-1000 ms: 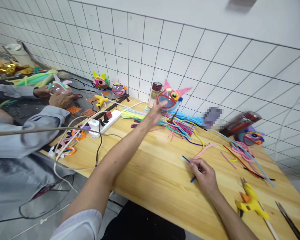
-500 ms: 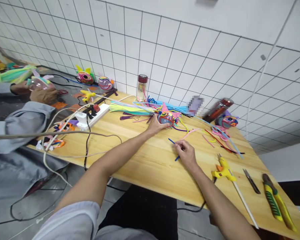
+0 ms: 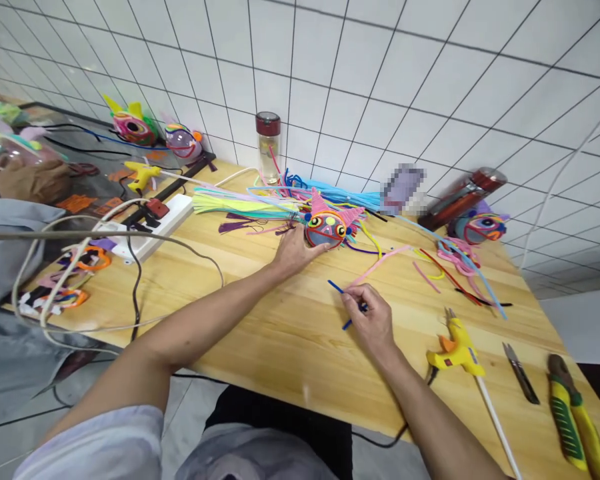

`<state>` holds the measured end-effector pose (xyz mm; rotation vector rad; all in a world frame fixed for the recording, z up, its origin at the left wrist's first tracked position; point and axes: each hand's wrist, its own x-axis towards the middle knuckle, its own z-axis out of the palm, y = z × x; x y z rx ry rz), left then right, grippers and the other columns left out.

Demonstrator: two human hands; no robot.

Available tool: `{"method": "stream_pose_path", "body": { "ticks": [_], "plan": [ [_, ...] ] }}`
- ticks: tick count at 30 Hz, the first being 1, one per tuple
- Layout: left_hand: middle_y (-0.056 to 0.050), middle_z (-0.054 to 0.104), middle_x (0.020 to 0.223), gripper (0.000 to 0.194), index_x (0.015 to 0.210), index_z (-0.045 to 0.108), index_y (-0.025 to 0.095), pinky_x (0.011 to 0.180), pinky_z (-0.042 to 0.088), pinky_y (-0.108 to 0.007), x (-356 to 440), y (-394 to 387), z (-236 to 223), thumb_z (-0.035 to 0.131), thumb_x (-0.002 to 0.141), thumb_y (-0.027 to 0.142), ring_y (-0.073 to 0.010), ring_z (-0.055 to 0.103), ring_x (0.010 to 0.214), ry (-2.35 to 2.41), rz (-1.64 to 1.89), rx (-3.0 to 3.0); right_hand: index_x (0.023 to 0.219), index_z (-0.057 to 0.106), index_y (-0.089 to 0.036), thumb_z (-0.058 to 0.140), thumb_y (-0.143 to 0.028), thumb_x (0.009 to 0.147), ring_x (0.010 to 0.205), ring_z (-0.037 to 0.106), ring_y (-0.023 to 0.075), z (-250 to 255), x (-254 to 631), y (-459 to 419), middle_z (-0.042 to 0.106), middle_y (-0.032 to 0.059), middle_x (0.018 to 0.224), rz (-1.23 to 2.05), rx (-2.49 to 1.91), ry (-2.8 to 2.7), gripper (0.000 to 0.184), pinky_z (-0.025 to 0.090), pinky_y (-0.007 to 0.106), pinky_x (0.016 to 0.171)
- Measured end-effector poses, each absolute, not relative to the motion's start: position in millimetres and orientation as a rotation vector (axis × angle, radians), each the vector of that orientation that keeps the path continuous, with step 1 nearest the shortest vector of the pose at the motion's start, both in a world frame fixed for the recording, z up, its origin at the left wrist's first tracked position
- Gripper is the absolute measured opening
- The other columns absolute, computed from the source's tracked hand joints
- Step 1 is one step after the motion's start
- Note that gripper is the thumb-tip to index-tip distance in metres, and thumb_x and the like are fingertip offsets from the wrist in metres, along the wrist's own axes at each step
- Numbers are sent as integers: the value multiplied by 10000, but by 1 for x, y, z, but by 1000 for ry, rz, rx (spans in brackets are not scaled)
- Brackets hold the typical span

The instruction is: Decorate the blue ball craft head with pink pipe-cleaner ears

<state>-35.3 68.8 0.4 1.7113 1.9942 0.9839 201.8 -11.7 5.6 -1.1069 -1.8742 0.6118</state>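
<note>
My left hand (image 3: 295,252) is closed around the side of a round clear ornament (image 3: 325,237) with pink pointed ears, yellow-and-black eyes and a red trim line. It rests on the wooden table. Nearer to me, my right hand (image 3: 370,312) pinches a dark blue pipe cleaner (image 3: 335,286); its two ends stick out past the fingers. A long pink pipe cleaner (image 3: 380,265) lies just beyond that hand. Behind the ornament spread bundles of yellow-green pipe cleaners (image 3: 245,205) and light blue ones (image 3: 345,193).
At right lie a yellow glue gun (image 3: 457,350), small snips (image 3: 521,373) and pliers (image 3: 570,407). A glass bottle (image 3: 269,147) stands by the wall, near a tilted flask (image 3: 463,197). A power strip (image 3: 155,230) with cords lies left. A co-worker's hand (image 3: 30,179) holds another ornament.
The view has shifted, so the table appears closer and lower. My left hand stays on the ornament, and my right hand still pinches the blue pipe cleaner.
</note>
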Motion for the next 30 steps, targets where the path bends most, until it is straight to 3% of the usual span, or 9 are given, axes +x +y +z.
{"method": "stream_pose_path", "body": {
  "ticks": [5,12,19,23,27,30],
  "plan": [
    [-190,750,1283,617,1302,631,145,1064,529,-435,-36,61,-1,824,896,569,-366,693,1249,1976,1014,1739,846,735,-244,666,-311,956,651,607,172,3,204,-9,723,18,778,604,-1097,-1910,147,504,311,644],
    [-216,695,1378,510,1305,687,137,1164,434,-499,-38,51,2,602,1054,573,-387,580,1362,2116,804,1873,838,743,-241,666,-323,942,652,593,176,-6,203,-6,723,18,769,637,-1093,-1928,153,477,323,655],
    [-214,683,1315,386,1135,720,162,1108,437,-486,-35,51,8,587,1071,519,-388,572,1339,2200,785,1851,859,774,-231,667,-326,930,679,569,176,3,205,-5,723,23,812,621,-1190,-1840,160,464,330,682],
    [-119,708,1028,309,839,602,206,981,453,-400,-41,54,12,664,1034,438,-293,638,1081,2108,1083,1786,847,785,-238,664,-324,932,665,542,171,8,208,-6,706,16,796,572,-1209,-1827,171,447,326,665],
    [13,502,665,505,640,366,225,732,382,-318,-38,51,17,544,1086,383,-159,515,699,1722,1325,1726,870,784,-237,667,-341,947,668,536,170,7,210,-8,718,21,819,560,-1244,-1825,175,461,327,681],
    [33,499,640,477,659,428,215,670,356,-306,-22,42,23,526,1091,393,-140,498,645,1507,1271,1735,871,774,-236,659,-341,952,670,544,170,7,209,-8,727,24,828,573,-1260,-1832,175,471,327,685]
  ]
}}
